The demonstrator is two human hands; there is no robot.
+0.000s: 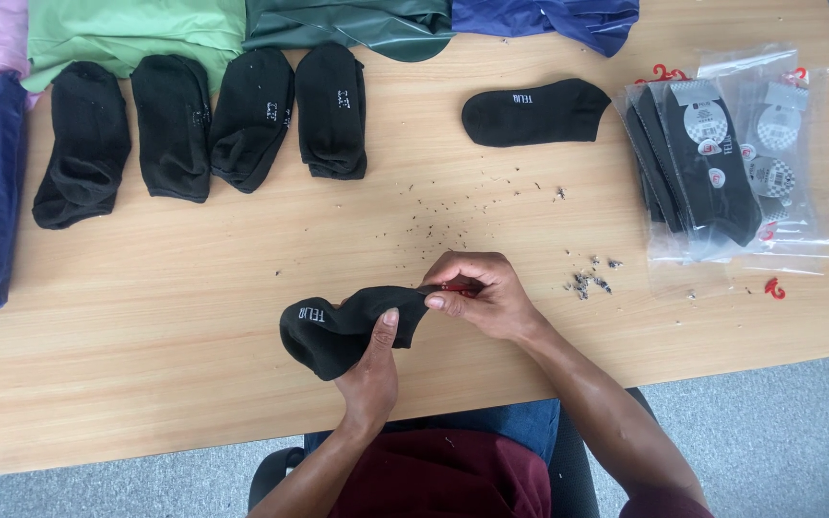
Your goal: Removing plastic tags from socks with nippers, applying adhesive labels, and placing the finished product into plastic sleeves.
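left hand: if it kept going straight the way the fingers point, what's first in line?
The left hand points up the table and already grips the black sock. Beyond lies bare wooden table, then probably the rightmost folded black sock pair.

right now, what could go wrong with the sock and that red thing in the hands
The right hand pinches a small red item at the edge of the black sock that the left hand holds; a hard pull could stretch or snag the knit. Lint bits lie close by and might cling to the sock. A loose red hook sits near the table edge and could get knocked off.
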